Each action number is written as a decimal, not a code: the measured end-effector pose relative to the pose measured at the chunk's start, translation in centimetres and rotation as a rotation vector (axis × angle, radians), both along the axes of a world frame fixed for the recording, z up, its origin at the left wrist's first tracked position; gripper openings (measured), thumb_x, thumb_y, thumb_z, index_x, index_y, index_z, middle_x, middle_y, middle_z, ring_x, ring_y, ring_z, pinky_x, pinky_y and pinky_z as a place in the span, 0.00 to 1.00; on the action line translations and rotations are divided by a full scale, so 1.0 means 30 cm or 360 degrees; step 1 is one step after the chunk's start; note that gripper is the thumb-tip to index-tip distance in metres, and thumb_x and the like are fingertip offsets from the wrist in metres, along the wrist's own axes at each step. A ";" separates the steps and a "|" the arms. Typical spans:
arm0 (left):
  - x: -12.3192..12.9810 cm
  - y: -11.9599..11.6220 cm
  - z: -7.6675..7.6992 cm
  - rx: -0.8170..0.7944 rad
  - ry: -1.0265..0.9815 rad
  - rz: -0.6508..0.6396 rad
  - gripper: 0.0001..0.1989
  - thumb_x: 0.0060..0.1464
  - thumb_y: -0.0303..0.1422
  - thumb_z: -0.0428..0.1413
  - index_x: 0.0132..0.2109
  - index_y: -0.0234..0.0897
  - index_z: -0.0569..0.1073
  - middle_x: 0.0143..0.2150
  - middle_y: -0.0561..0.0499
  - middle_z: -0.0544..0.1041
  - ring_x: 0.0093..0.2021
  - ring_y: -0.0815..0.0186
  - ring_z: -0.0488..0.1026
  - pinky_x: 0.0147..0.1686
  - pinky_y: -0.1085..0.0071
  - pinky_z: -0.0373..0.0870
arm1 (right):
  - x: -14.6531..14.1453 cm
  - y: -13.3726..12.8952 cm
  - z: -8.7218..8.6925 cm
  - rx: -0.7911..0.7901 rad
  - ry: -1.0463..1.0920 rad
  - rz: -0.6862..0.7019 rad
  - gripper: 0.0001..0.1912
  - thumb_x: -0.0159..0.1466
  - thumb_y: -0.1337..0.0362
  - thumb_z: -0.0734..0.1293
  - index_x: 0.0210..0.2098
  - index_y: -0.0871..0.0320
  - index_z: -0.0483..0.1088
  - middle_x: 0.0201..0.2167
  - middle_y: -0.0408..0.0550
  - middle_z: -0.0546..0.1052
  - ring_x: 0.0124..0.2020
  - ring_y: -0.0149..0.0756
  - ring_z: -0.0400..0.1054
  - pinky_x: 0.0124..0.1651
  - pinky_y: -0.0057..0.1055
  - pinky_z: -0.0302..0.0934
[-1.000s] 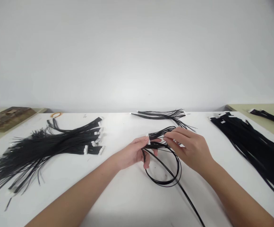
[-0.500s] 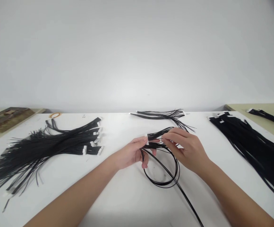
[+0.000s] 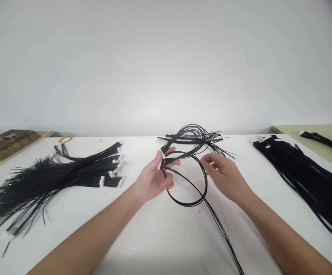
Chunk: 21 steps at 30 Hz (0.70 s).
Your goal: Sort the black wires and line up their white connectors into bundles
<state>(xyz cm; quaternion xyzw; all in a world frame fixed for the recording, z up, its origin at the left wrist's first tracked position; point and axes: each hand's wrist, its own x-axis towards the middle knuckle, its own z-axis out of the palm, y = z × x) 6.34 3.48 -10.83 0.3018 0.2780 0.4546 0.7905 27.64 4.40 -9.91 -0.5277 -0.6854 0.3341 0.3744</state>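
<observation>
My left hand (image 3: 156, 177) is closed on a white connector (image 3: 160, 159), gripped between thumb and fingers left of the table's middle. Black wires (image 3: 183, 154) run from the connector, arching up and to the right. A thinner loop of black cable (image 3: 187, 205) hangs beneath the hand, and its tails trail toward the near edge. My right hand (image 3: 224, 173) is at the right side of this loop, its fingers curled together with the tips beside the cable. Whether a wire is pinched in those fingertips is hidden.
To the left lies a pile of black wire harnesses (image 3: 60, 172) with white connectors. Another thick pile (image 3: 306, 179) is on the right. Several harnesses (image 3: 180, 139) lie at the back. An orange ring (image 3: 65, 139) sits near the far left edge, by a brown box (image 3: 10, 143).
My left hand has shifted left and tilted the connector. The wires now arch upward and spread beyond it. My right hand has moved slightly right, away from the connector.
</observation>
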 end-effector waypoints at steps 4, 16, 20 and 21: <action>-0.001 -0.003 -0.007 0.0009 -0.0005 -0.0080 0.17 0.59 0.48 0.42 0.50 0.53 0.67 0.40 0.57 0.75 0.12 0.78 0.60 0.17 0.75 0.56 | -0.053 -0.031 -0.022 -0.0251 0.0106 0.0467 0.14 0.63 0.53 0.59 0.31 0.56 0.68 0.24 0.42 0.67 0.24 0.28 0.58 0.26 0.26 0.54; -0.005 -0.008 -0.031 0.0039 0.0079 -0.0338 0.20 0.58 0.50 0.41 0.52 0.52 0.67 0.46 0.53 0.75 0.13 0.77 0.63 0.20 0.73 0.58 | -0.075 -0.059 -0.021 0.0105 -0.0092 0.0445 0.09 0.63 0.61 0.59 0.28 0.57 0.64 0.23 0.41 0.68 0.24 0.28 0.58 0.27 0.25 0.54; -0.006 -0.009 -0.034 0.0014 0.0100 -0.0325 0.20 0.58 0.50 0.41 0.53 0.53 0.67 0.48 0.52 0.74 0.14 0.77 0.64 0.21 0.72 0.60 | -0.079 -0.056 -0.018 0.0104 -0.0145 0.0355 0.12 0.64 0.57 0.58 0.29 0.57 0.64 0.23 0.42 0.66 0.23 0.29 0.56 0.25 0.26 0.50; -0.005 -0.009 -0.033 0.0005 0.0107 -0.0310 0.20 0.58 0.51 0.41 0.53 0.53 0.67 0.48 0.52 0.74 0.14 0.77 0.63 0.21 0.72 0.60 | -0.073 -0.054 -0.012 0.0036 -0.0092 0.0374 0.13 0.64 0.56 0.58 0.29 0.57 0.64 0.22 0.42 0.64 0.23 0.28 0.55 0.25 0.26 0.50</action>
